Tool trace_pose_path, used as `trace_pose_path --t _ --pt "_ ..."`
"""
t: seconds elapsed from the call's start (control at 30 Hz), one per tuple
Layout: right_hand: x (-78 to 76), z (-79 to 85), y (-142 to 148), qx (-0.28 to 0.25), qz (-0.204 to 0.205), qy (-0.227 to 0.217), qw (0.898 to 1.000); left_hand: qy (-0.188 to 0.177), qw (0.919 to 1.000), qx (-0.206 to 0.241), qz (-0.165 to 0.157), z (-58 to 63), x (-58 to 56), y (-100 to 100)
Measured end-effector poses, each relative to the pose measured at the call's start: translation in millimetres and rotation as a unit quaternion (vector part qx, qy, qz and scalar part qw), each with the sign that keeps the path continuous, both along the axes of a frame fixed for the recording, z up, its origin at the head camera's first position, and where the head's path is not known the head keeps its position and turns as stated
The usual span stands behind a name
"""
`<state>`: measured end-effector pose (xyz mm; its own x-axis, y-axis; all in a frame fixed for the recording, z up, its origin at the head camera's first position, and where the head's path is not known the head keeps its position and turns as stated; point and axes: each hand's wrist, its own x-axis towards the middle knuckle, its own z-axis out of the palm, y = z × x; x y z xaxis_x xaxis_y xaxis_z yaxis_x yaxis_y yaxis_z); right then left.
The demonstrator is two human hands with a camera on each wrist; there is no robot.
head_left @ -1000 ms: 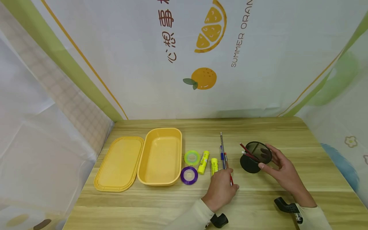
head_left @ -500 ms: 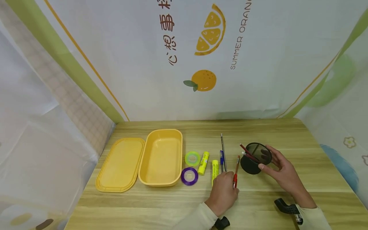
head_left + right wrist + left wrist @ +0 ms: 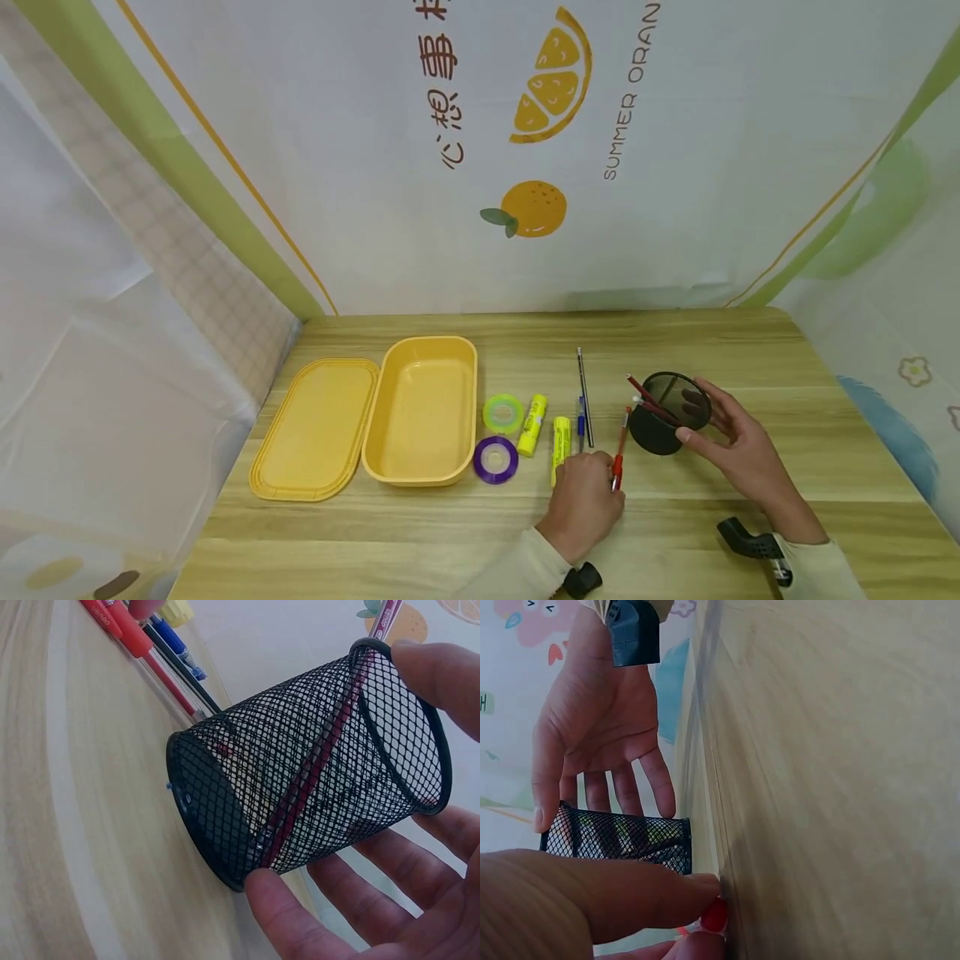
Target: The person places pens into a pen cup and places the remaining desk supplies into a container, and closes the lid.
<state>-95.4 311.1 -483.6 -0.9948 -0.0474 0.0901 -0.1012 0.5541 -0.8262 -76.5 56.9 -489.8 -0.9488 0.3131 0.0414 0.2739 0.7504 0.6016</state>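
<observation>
My left hand (image 3: pixel 583 504) pinches the near end of a red pen (image 3: pixel 617 471) low over the table. The left wrist view shows thumb and finger closing on its red end (image 3: pixel 714 915). My right hand (image 3: pixel 738 446) grips a black mesh pen holder (image 3: pixel 654 435), which leans with its mouth toward the palm. In the right wrist view, the thumb is at the rim and the fingers support the mesh from below. Dark red pencils (image 3: pixel 641 387) stick out of the holder. Just left of the red pen lie a blue pen (image 3: pixel 581 421) and a black pencil (image 3: pixel 585 392).
Two yellow glue sticks (image 3: pixel 532 425) lie left of the pens. Beside them are a green tape roll (image 3: pixel 502 402) and a purple tape roll (image 3: pixel 480 467). Further left stand a yellow box (image 3: pixel 367 458) and its flat lid (image 3: pixel 311 433). A printed cloth (image 3: pixel 420 267) hangs behind the table.
The red pen, in my left hand, has swung to the right, away from the blue pen and black pencil and closer to the holder. My right hand and the holder stay about where they were.
</observation>
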Motion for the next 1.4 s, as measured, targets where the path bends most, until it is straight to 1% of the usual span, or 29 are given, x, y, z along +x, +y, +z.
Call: trace_pose_path --t 0.27,0.43,0.53,0.63,0.73,0.8,0.9,0.97,1.23,1.4 --pt "1.0 -0.6 -0.9 0.004 -0.003 -0.004 1.000 0.004 0.9998 -0.011 0.013 -1.6 2.5 0.8" --pt "2.5 -0.8 -0.8 0.008 -0.004 -0.009 1.000 0.017 0.9997 0.007 0.014 -3.6 1.7 -2.5" --pt "3.2 -0.6 -1.0 0.007 -0.004 -0.008 1.000 0.015 0.9992 0.031 0.018 -4.6 0.7 -4.4" --pt "3.2 -0.5 -1.3 0.008 -0.004 -0.006 1.000 -0.011 0.9971 0.070 0.027 -4.8 -0.3 -6.3" --pt "2.3 -0.5 -1.5 0.009 -0.003 -0.005 1.000 -0.042 0.9917 0.115 0.039 -4.6 -1.7 -7.9" --pt "1.7 -0.1 -1.8 0.010 -0.003 -0.007 1.000 -0.058 0.9878 0.137 0.046 -4.6 -2.5 -8.5" --pt "0.8 0.6 -2.0 0.010 -0.003 -0.007 1.000 -0.066 0.9847 0.151 0.056 -5.6 -3.9 -8.8" --pt "0.2 0.5 -1.8 0.009 -0.002 -0.003 1.000 -0.069 0.9838 0.155 0.056 -5.6 -4.3 -9.0" --pt "1.0 1.1 -3.7 0.002 0.005 0.036 0.999 -0.078 0.9792 0.183 0.038 -1.9 -4.6 -13.0" --pt "-0.9 0.0 -4.9 -0.002 0.007 0.042 0.999 -0.078 0.9758 0.202 0.032 2.1 -6.0 -18.1"
